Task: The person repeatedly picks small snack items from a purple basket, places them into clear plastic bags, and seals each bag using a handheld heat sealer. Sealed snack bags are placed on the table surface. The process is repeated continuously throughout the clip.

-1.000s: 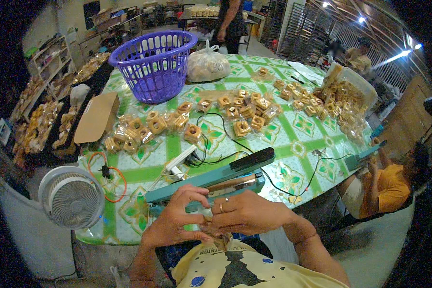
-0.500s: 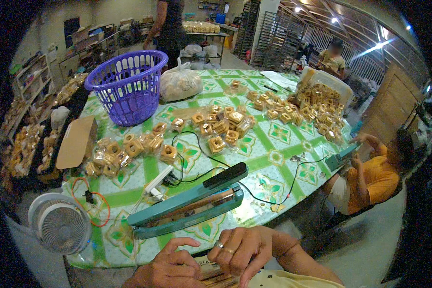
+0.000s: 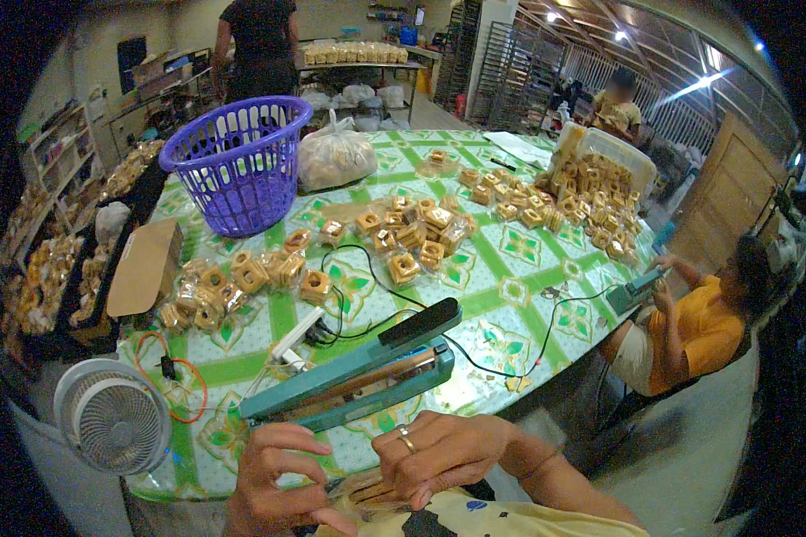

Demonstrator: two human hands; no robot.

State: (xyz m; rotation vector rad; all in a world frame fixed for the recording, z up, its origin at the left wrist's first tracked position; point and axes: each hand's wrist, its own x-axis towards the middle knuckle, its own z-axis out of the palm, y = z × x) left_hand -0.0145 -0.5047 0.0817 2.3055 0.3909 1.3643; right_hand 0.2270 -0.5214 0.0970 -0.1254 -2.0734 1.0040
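A clear plastic bag of brown biscuits (image 3: 367,494) is low in front of me, at the near edge of the table. My right hand (image 3: 443,455), wearing rings, has its fingers bent and pinches the bag from the right. Against the bag's left side is my left hand (image 3: 282,479), its fingers curled and its thumb near the bag's edge; the bag partly hides behind both hands. Just beyond them a green hand-operated heat sealer (image 3: 358,380) lies slantwise on the table, its black-handled arm raised.
Packed square biscuits (image 3: 412,234) lie in piles across the patterned tablecloth (image 3: 501,345). Further off stand a purple basket (image 3: 242,179), a tied white bag (image 3: 336,157) and a tipped plastic tub (image 3: 631,157). A fan (image 3: 116,416) is at left; a co-worker in orange (image 3: 703,322) works at right.
My left hand has risen and turned, its fingers curling more above the bag. My right hand has shifted slightly left and up. In the background, a standing person has moved left.
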